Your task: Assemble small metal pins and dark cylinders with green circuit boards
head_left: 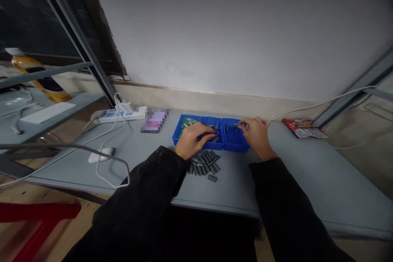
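Pinching a grey cylinder (238,124), long axis roughly 9-to-3 o'clock: right hand (255,133), over right bin (236,146). Left hand (193,139) nearer the pins (216,138), which lie at its 3 o'clock; fingertips close together, cannot tell if grip holds one. Packet (303,128) print illegible.

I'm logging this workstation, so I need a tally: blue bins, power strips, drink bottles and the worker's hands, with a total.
Blue bins: 3 (left bin, middle bin, right bin)
Power strips: 1
Drink bottles: 1
Hands: 2 (left hand, right hand)
Total: 7
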Tool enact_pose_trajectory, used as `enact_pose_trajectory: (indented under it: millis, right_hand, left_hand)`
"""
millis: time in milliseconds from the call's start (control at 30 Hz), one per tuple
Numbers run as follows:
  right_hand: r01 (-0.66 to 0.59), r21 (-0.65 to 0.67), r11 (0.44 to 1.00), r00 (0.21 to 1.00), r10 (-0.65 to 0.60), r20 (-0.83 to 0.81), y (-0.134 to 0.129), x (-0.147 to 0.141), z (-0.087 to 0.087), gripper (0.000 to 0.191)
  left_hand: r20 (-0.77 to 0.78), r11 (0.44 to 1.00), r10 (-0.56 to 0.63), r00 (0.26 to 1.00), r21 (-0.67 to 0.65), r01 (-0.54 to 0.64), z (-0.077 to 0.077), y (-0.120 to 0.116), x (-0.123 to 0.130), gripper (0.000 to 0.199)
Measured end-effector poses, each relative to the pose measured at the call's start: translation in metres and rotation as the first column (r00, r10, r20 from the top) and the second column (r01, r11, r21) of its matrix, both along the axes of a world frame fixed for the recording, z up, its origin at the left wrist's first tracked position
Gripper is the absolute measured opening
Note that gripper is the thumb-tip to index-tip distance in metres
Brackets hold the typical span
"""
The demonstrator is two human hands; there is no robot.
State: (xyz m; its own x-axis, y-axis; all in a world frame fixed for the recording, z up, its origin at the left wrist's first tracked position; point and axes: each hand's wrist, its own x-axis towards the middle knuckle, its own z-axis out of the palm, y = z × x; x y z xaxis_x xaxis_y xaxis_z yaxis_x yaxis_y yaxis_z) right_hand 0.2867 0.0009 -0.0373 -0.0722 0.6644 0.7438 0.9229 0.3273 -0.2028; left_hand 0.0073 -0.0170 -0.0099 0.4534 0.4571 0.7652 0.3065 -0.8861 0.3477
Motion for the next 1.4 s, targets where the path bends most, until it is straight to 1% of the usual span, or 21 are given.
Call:
enact_pose_trajectory:
  millis: [67, 133, 200, 267, 367, 433, 467, 533, 567, 633, 667, 700, 800, 900, 1000, 1067, 1167, 1233, 1333, 1400]
  right_hand:
    - [-0.007, -0.033, 0.999, 1.0, 0.008, 0.029, 0.003, 0.0, -0.007, 0.028]
    - [0.036, -0.079, 0.996, 0.999, -0.033, 0.032, 0.004, -0.003, -0.009, 0.024]
    - [0.111, -0.119, 0.987, 0.994, -0.111, 0.003, 0.002, -0.006, -0.005, 0.022]
    - [0.163, -0.139, 0.977, 0.984, -0.171, -0.049, 0.0, -0.008, 0.002, 0.025]
    - [0.168, -0.12, 0.978, 0.977, -0.181, -0.115, -0.004, -0.011, 0.012, 0.024]
    - [0.111, -0.093, 0.989, 0.983, -0.124, -0.138, -0.008, -0.016, 0.017, 0.021]
    - [0.049, -0.078, 0.996, 0.988, -0.06, -0.143, -0.011, -0.02, 0.019, 0.02]
    - [-0.145, -0.052, 0.988, 0.98, 0.136, -0.143, -0.02, -0.033, 0.022, 0.019]
    - [-0.26, -0.041, 0.965, 0.959, 0.253, -0.131, -0.026, -0.04, 0.023, 0.019]
    - [-0.444, -0.047, 0.895, 0.894, 0.438, -0.096, -0.039, -0.057, 0.024, 0.016]
    - [-0.505, -0.101, 0.857, 0.863, 0.502, -0.057, -0.045, -0.066, 0.024, 0.014]
    - [-0.534, -0.138, 0.834, 0.844, 0.536, -0.022, -0.051, -0.074, 0.024, 0.014]
    - [-0.552, -0.256, 0.793, 0.804, 0.588, 0.088, -0.062, -0.091, 0.019, 0.025]
    - [-0.556, -0.339, 0.758, 0.76, 0.63, 0.162, -0.066, -0.101, 0.013, 0.027]
    - [-0.531, -0.396, 0.749, 0.743, 0.637, 0.207, -0.067, -0.106, 0.01, 0.031]
    - [-0.517, -0.426, 0.742, 0.734, 0.64, 0.225, -0.067, -0.108, 0.009, 0.028]
    - [-0.513, -0.452, 0.73, 0.725, 0.65, 0.227, -0.067, -0.11, 0.007, 0.02]
    - [-0.507, -0.452, 0.734, 0.732, 0.644, 0.224, -0.066, -0.111, 0.005, 0.017]
    - [-0.512, -0.43, 0.744, 0.741, 0.636, 0.218, -0.065, -0.111, 0.002, 0.013]
    - [-0.529, -0.388, 0.755, 0.745, 0.632, 0.213, -0.065, -0.111, 0.001, 0.013]
  left_hand:
    - [0.009, 1.0, 0.0, 1.0, 0.001, 0.0, 0.0, 0.0, 0.0, 0.011]
    - [0.012, 1.0, 0.002, 1.0, -0.001, -0.002, -0.001, 0.001, 0.0, 0.011]
    - [0.018, 1.0, 0.004, 1.0, -0.003, -0.004, -0.001, 0.001, 0.0, 0.012]
    - [0.029, 1.0, 0.01, 1.0, -0.004, -0.009, -0.002, 0.002, 0.0, 0.011]
    - [0.029, 1.0, 0.022, 0.999, -0.01, -0.021, -0.002, 0.002, -0.001, 0.011]
    - [0.022, 1.0, 0.027, 0.999, -0.016, -0.027, -0.002, 0.002, -0.001, 0.011]
    - [0.02, 0.999, 0.03, 0.999, -0.02, -0.03, -0.002, 0.001, -0.001, 0.012]
    - [0.016, 0.999, 0.035, 0.999, -0.025, -0.034, -0.003, 0.001, -0.001, 0.013]
    - [0.015, 0.999, 0.038, 0.999, -0.027, -0.038, -0.003, 0.001, -0.002, 0.013]
    - [0.022, 0.999, 0.048, 0.999, -0.026, -0.047, -0.003, 0.001, -0.002, 0.013]
    - [0.031, 0.998, 0.058, 0.998, -0.025, -0.057, -0.003, 0.001, -0.002, 0.013]
    - [0.045, 0.997, 0.072, 0.996, -0.025, -0.071, -0.003, 0.0, -0.002, 0.013]
    - [0.096, 0.992, 0.123, 0.988, -0.034, -0.12, -0.003, 0.0, -0.002, 0.013]
    - [0.103, 0.989, 0.141, 0.985, -0.047, -0.137, -0.003, -0.001, -0.002, 0.014]
    - [0.075, 0.99, 0.133, 0.988, -0.055, -0.129, -0.002, -0.001, -0.002, 0.015]
    - [0.071, 0.991, 0.127, 0.989, -0.053, -0.123, -0.002, -0.001, -0.002, 0.015]
    - [0.078, 0.991, 0.13, 0.988, -0.047, -0.127, -0.002, -0.001, -0.001, 0.013]
    - [0.075, 0.99, 0.133, 0.988, -0.051, -0.13, -0.002, -0.002, -0.001, 0.012]
    - [0.072, 0.99, 0.131, 0.989, -0.057, -0.127, -0.002, -0.002, 0.0, 0.012]
    - [0.075, 0.99, 0.131, 0.989, -0.057, -0.127, -0.002, -0.002, -0.001, 0.012]
